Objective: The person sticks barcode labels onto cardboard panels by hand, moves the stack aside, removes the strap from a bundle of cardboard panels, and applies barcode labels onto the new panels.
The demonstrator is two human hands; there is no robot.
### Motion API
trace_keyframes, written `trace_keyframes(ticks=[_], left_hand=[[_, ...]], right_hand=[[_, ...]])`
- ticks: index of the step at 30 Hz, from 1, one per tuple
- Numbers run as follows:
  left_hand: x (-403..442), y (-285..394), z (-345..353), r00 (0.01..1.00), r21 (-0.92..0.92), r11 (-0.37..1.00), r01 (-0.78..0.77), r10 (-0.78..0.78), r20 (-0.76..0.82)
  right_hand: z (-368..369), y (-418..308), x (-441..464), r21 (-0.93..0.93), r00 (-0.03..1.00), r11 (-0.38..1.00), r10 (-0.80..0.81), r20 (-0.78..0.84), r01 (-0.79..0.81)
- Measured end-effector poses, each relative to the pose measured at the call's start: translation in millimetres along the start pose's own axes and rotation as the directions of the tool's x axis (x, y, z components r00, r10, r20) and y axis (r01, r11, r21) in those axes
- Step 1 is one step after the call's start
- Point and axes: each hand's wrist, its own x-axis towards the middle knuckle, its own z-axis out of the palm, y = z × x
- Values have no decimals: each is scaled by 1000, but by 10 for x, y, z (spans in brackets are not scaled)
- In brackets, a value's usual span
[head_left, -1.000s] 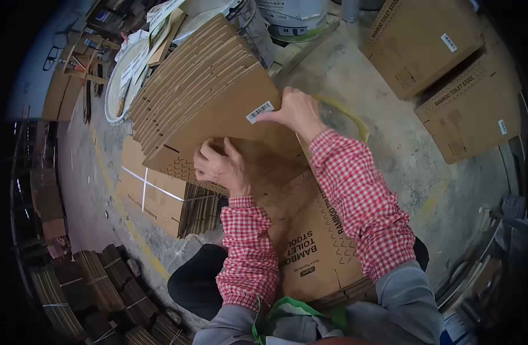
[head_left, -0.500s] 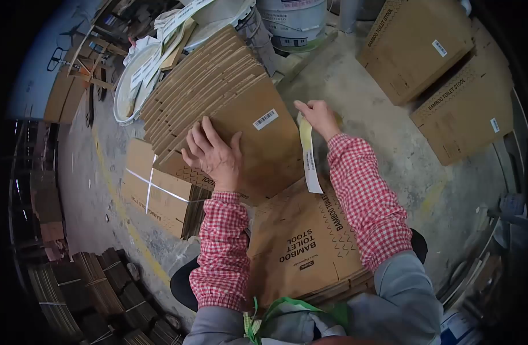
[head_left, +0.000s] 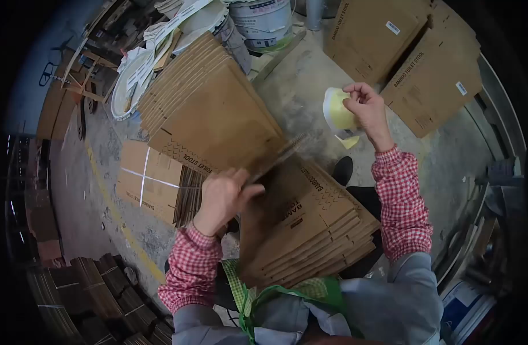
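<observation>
While your right hand (head_left: 368, 112) pinches a curled label strip (head_left: 337, 112), beyond and right of the lower stack (head_left: 313, 213), your left hand (head_left: 221, 198) is at a tilted carton (head_left: 290, 148) over that stack; blurred, cannot tell if its fingers close. Step looks like laying the carton down; next move probably calls for squaring it on the lower stack, then peeling a label. Upright stack (head_left: 209, 115), just beyond the lower stack, may crowd the swing; strapped bundle (head_left: 159, 164) left of it, bucket (head_left: 263, 29) well beyond, labelled cartons (head_left: 356, 52) far right
</observation>
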Motion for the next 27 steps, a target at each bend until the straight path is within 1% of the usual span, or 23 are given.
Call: trace_keyframes(ticks=[1,2,3,5,6,7,8,10,11,12,13,14,15,16,17,19,20,21,22,23,24,25,27], left_hand=[[-49,45,-78,972,-336,941,-25,101,211],[-72,89,-130,891,-627,778,35,260,373],[-28,118,-192,795,-709,687,160,337,505],[63,323,-184,956,-698,699,159,69,286],[178,390,-152,986,-653,747,126,-21,166],[297,434,14,999,-707,707,-24,-8,-42],[418,450,192,968,-722,667,-181,-9,-251],[560,582,325,969,-774,608,-177,-28,-244],[616,645,401,977,-961,256,-109,-151,-151],[655,695,452,974,-988,-149,-49,-227,-14],[636,819,252,953,-969,-246,-25,-298,51],[633,846,190,940,-973,-227,-47,-341,34],[622,835,157,922,-977,-201,-65,-386,19],[612,810,148,910,-980,-191,-50,-413,33],[620,800,153,907,-983,-179,-42,-420,37],[648,818,207,845,-985,-119,-123,-533,-41],[629,805,240,844,-987,-119,-109,-535,-29],[602,785,268,857,-994,-64,-88,-513,-43],[592,776,278,871,-997,-7,-72,-488,-60],[587,805,294,846,-958,268,-107,-481,-229],[581,834,292,815,-843,523,-127,-429,-389],[571,790,314,806,-693,711,-121,-337,-487],[576,793,314,817,-661,715,-229,-228,-530]], right_hand=[[14,-121,-93,129,999,992,14,-37,-9],[51,-223,-177,256,997,967,28,-72,-9],[99,-292,-241,380,994,925,41,-105,2],[227,-362,-334,570,998,821,62,-27,-35],[290,-370,-351,616,999,787,51,9,-46],[335,-456,-399,629,996,772,77,48,-90],[402,-539,-426,644,991,753,97,93,-134],[482,-512,-424,635,991,763,60,121,-124],[498,-492,-422,651,990,747,100,96,-138],[488,-463,-422,664,987,731,146,72,-157],[435,-420,-421,638,989,755,98,112,-147],[406,-399,-425,638,989,755,97,114,-148],[411,-380,-453,501,988,865,-80,130,4],[421,-352,-480,359,953,917,-249,174,174],[414,-302,-504,237,887,924,-363,287,301],[468,-352,-550,66,781,837,-533,326,543],[475,-362,-598,87,823,865,-497,274,494],[452,-359,-616,89,830,871,-488,271,483],[425,-361,-620,42,820,850,-519,241,525],[414,-367,-619,-6,807,825,-551,212,565],[432,-379,-618,-64,767,772,-614,188,633],[441,-396,-633,-55,768,775,-611,190,630],[441,-445,-696,-109,753,751,-621,217,651]])
